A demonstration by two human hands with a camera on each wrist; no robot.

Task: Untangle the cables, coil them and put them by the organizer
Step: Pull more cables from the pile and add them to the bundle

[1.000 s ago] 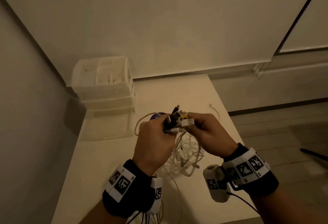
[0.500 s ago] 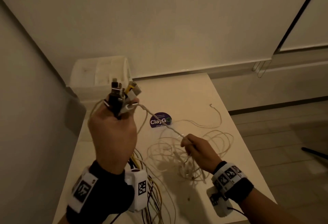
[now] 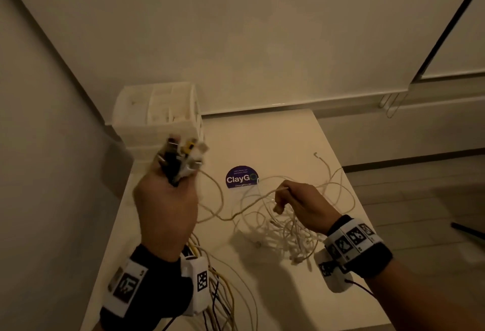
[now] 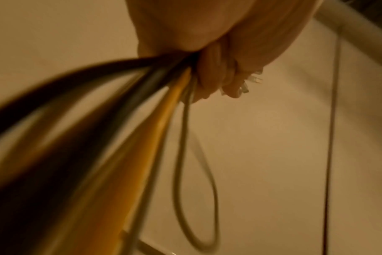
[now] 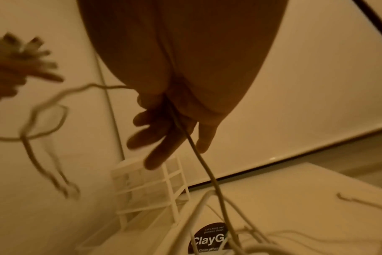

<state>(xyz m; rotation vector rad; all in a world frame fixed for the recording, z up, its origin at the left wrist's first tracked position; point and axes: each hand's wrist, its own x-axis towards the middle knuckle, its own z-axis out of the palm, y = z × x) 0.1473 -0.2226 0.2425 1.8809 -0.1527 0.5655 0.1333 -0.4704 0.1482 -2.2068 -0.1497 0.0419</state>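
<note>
My left hand [image 3: 173,181] is raised in front of the white organizer [image 3: 157,113] and grips a bundle of cable plugs [image 3: 181,157]. Black, yellow and white cables [image 3: 217,291] hang from it past the wrist. In the left wrist view the left hand's curled fingers [image 4: 218,82] hold those cables [image 4: 164,120] tight. One white cable [image 3: 246,204] sags from the bundle to my right hand [image 3: 282,194], which pinches it above a tangle of white cables [image 3: 288,228] on the table. In the right wrist view this cable [image 5: 207,169] runs down through the right hand's fingers [image 5: 170,134].
The white table [image 3: 275,136] stands in a corner, with walls at the left and back. A round purple ClayGo sticker [image 3: 241,177] lies at its middle. A loose cable end [image 3: 319,156] reaches toward the right edge. Floor drops away at the right.
The hands were together at the plug bundle. My left hand lifted the bundle up and left, while my right hand slid away along one white cable, which now sags between them.
</note>
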